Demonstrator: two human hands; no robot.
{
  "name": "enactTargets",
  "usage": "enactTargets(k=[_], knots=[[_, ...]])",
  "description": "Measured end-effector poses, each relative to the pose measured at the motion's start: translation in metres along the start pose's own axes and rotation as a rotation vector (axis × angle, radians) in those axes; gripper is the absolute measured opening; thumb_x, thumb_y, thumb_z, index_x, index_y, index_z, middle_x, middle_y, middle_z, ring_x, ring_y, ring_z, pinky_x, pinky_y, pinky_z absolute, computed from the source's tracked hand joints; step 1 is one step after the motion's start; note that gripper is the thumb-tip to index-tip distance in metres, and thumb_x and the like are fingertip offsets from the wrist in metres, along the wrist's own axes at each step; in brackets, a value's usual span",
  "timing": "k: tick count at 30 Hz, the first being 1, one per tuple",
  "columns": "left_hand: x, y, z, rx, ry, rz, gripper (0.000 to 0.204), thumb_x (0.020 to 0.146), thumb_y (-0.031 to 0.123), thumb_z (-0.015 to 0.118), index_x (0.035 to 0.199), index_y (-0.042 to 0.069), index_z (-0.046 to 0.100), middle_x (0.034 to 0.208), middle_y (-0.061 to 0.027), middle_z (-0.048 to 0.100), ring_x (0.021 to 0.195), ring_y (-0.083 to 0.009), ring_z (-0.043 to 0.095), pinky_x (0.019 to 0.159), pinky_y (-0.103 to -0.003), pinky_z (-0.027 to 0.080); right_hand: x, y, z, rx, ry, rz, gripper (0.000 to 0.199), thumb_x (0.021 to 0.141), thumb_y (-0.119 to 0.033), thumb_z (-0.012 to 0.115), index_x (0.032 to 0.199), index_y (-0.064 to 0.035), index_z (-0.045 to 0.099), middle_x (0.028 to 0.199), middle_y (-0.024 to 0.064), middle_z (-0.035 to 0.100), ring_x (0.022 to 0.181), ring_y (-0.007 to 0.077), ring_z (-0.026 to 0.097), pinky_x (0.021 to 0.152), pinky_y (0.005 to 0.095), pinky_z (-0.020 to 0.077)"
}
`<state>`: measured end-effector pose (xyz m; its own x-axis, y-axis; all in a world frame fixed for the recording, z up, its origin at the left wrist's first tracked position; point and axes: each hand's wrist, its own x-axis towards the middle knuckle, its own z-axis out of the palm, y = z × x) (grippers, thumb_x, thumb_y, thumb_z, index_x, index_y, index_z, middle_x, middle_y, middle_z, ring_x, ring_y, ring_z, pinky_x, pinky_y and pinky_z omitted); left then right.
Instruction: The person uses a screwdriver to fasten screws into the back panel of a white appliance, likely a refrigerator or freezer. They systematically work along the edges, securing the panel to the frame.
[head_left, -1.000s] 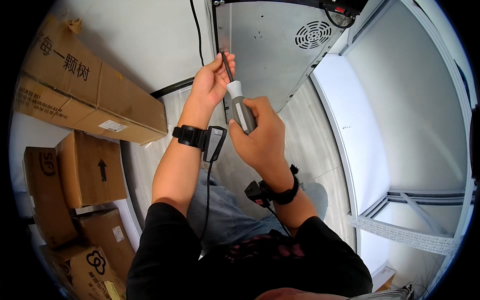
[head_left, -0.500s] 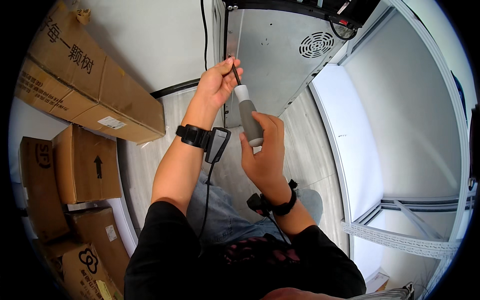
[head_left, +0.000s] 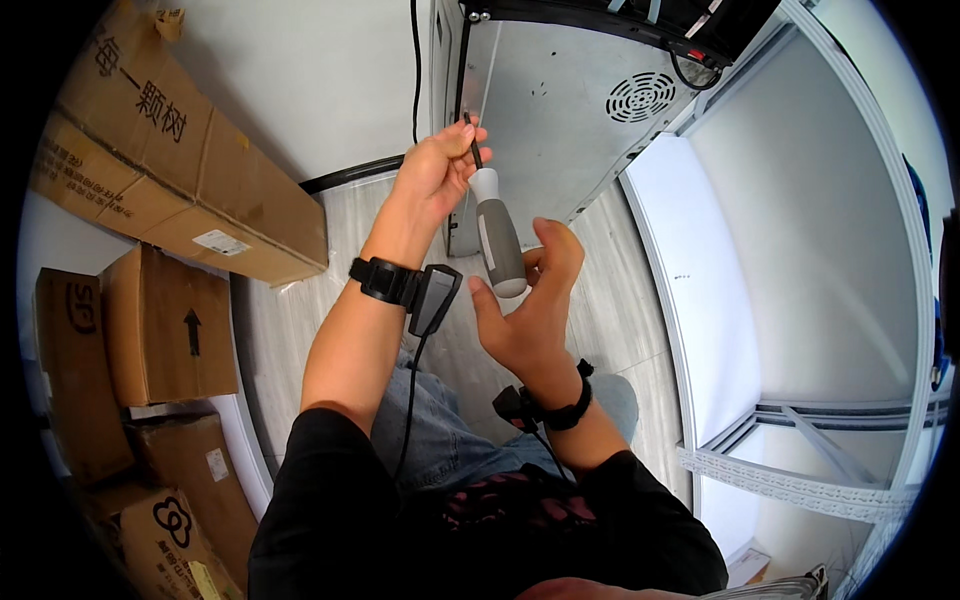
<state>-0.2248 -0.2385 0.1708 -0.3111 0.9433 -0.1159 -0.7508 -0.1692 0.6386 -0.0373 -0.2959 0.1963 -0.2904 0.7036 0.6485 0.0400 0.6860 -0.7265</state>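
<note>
While both hands work at one grey metal cabinet (head_left: pixel 560 110), a single screwdriver (head_left: pixel 497 235) is held up against its panel edge.

One cabinet fills the upper middle, its grey side panel carrying one round vent grille (head_left: pixel 640 96); to the right stands one white shelving frame (head_left: pixel 800 470), and at least five cardboard boxes (head_left: pixel 170 170) are stacked along the left. Open wood-look floor (head_left: pixel 290 320) lies between boxes and cabinet, with the person's knees occupying the lower part. The screwdriver's long axis runs near upright, tilted slightly left at the top, tip pointing up at the panel edge, grey-and-white handle down. The left hand (head_left: pixel 432 175) pinches the thin shaft, fingers closed on it. The right hand (head_left: pixel 528 310) is open, palm cupped under the handle butt, fingers apart.
</note>
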Motion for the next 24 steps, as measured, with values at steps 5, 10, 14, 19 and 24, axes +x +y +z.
enactTargets(k=[5,10,14,19,24], knots=[[0.001,-0.004,0.002,0.049,0.013,0.033,0.016,0.09,0.008,0.051,0.105,0.002,0.054,0.091,-0.006,0.061,0.079,-0.0161,0.063,0.071,-0.024,0.053,0.002,0.008,-0.005,-0.236,-0.059,-0.145,0.03,0.078,-0.006,0.065,0.106,-0.0029,0.055,0.1,0.0159,0.051,0.069,0.0263,0.059,0.05,0.0298,0.0472],[-0.014,-0.001,0.02,-0.001,-0.02,0.018,0.017,0.09,0.005,0.05,0.107,0.003,0.051,0.102,-0.0094,0.061,0.082,-0.0169,0.062,0.072,-0.028,0.054,0.004,0.01,-0.003,-0.274,-0.051,-0.022,0.034,0.082,-0.019,0.064,0.109,-0.0027,0.052,0.081,0.0117,0.056,0.056,0.023,0.057,0.046,0.0306,0.0442],[-0.014,-0.001,0.018,-0.002,-0.004,0.023,0.024,0.089,0.003,0.051,0.113,0.003,0.049,0.108,-0.0094,0.061,0.077,-0.0157,0.061,0.069,-0.027,0.053,0.006,0.003,-0.011,0.045,-0.273,0.384,0.047,0.082,-0.023,0.066,0.116,0.0,0.043,0.073,0.0103,0.057,0.052,0.0175,0.054,0.044,0.0271,0.0405],[-0.009,-0.002,0.009,-0.014,-0.018,0.021,0.024,0.088,0.003,0.053,0.112,0.003,0.05,0.107,-0.0076,0.061,0.073,-0.0151,0.06,0.066,-0.025,0.052,0.014,-0.004,-0.016,0.468,-0.41,0.705,0.054,0.085,-0.02,0.061,0.124,0.0004,0.031,0.072,0.0084,0.059,0.049,0.0102,0.051,0.043,0.0231,0.0384],[-0.01,-0.006,0.014,-0.048,-0.01,0.025,0.026,0.087,0.003,0.054,0.113,0.003,0.049,0.107,-0.0081,0.062,0.069,-0.0143,0.06,0.064,-0.024,0.052,0.012,0.001,-0.019,0.687,-0.388,0.819,0.049,0.088,-0.019,0.054,0.125,0.0008,0.029,0.072,0.0096,0.058,0.046,0.0103,0.049,0.044,0.0229,0.0394]])
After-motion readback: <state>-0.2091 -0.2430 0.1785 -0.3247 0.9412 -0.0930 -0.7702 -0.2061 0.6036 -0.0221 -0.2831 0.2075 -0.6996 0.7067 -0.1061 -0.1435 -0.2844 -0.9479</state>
